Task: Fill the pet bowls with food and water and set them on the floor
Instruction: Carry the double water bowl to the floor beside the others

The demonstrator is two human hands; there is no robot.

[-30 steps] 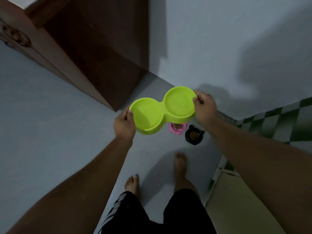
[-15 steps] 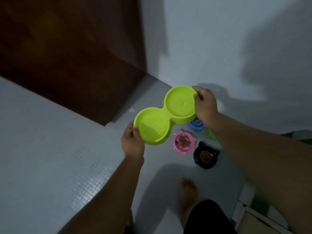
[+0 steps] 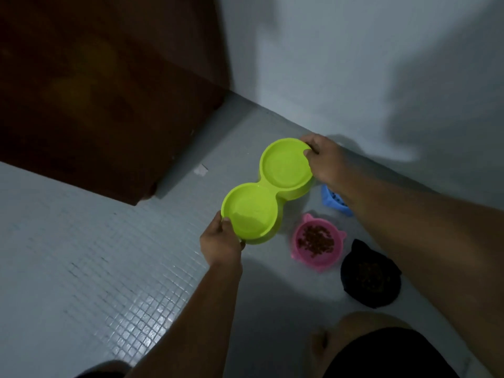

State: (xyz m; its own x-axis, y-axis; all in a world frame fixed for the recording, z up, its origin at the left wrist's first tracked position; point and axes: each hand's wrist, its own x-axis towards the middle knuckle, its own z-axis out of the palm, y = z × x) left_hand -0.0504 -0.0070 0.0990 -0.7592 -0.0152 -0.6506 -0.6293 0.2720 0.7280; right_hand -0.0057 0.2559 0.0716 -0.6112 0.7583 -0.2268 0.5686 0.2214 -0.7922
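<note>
Left hand [image 3: 221, 245], right hand [image 3: 326, 159] grip green double bowl [image 3: 266, 190] by opposite rims; pink bowl [image 3: 317, 242] beside; floor [image 3: 109, 268] leftward.

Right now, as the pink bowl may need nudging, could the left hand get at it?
Likely not freely: the left hand grips the green double bowl, though the pink bowl sits uncovered nearby.
</note>
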